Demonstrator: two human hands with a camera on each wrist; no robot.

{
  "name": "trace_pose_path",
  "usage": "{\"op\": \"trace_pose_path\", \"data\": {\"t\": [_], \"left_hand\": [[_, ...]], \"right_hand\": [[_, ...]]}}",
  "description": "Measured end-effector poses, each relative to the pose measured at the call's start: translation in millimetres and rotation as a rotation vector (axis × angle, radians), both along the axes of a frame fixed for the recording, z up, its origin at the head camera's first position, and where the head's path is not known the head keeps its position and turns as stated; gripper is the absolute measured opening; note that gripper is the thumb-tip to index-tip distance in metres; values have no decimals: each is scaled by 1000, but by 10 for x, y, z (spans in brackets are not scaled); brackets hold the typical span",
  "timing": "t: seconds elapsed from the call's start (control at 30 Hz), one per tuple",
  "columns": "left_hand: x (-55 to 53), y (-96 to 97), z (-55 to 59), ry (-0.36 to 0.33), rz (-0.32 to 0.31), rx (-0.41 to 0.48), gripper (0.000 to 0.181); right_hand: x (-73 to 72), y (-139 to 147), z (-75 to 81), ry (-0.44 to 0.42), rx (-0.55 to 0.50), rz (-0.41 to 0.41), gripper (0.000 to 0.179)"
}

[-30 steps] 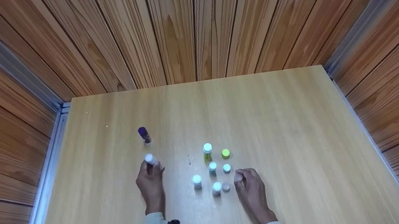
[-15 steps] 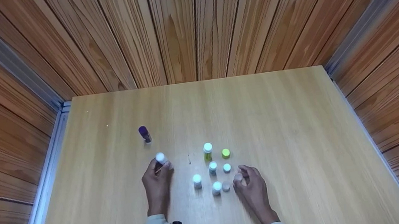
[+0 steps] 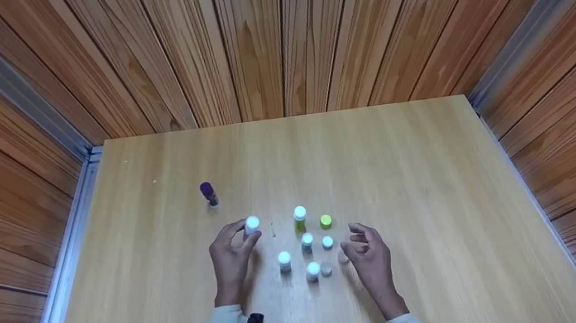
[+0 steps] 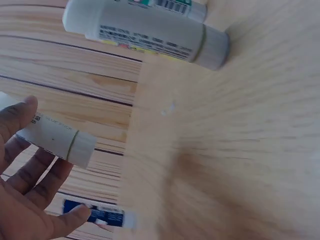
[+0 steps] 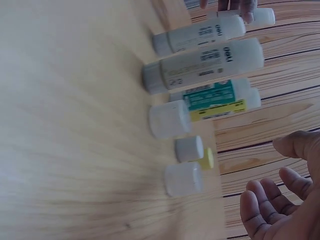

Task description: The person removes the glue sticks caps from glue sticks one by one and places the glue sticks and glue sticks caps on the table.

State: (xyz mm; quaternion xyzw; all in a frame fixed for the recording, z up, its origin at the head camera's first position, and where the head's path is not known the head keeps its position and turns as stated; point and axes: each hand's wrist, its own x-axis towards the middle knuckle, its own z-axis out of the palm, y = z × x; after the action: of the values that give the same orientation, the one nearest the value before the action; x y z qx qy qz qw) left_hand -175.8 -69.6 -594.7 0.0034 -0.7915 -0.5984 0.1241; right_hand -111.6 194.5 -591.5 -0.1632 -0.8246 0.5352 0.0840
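My left hand [image 3: 230, 262] holds a white glue stick [image 3: 252, 224] upright between thumb and fingers, raised off the table. In the left wrist view, the held glue stick's printed side and lower end [image 4: 82, 150] show. My right hand [image 3: 372, 259] is lifted with loosely bent fingers and holds nothing. Just left of it, partly hidden by the thumb, sits a whitish cap [image 3: 343, 258]. Other glue sticks stand between the hands: two white ones [image 3: 285, 262], a green-labelled one [image 3: 307, 243] and a yellow-labelled one [image 3: 300, 217].
Beside the standing sticks lie a yellow-green cap [image 3: 326, 221], a small white cap [image 3: 327, 242] and another whitish cap [image 3: 326, 269]. A glue stick with a dark purple top [image 3: 208, 193] stands farther back on the left. Wood-panelled walls [image 3: 249, 43] enclose the wooden table [image 3: 405, 150].
My left hand has carried the glue stick to the right, toward the standing ones. My right hand has let go of the whitish cap and lifted off it.
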Motion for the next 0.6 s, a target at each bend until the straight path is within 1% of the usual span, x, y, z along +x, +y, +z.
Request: {"op": "trace_pose_path", "data": {"t": [0.1,0.17,0.4,0.5,0.6], "left_hand": [[-10,44,66,79,-19,-34,28],[-14,68,109,104,-31,-45,28],[-31,100,237,92,-62,-60,27],[-44,108,297,112,-94,-44,27],[-53,125,354,147,-124,-50,27]], "right_hand": [[-3,-5,45,26,-28,11,45],[-8,-12,65,34,-35,20,45],[-68,-47,149,29,-40,29,41],[-103,-52,198,38,-45,40,38],[-130,-57,243,61,-53,61,36]]}}
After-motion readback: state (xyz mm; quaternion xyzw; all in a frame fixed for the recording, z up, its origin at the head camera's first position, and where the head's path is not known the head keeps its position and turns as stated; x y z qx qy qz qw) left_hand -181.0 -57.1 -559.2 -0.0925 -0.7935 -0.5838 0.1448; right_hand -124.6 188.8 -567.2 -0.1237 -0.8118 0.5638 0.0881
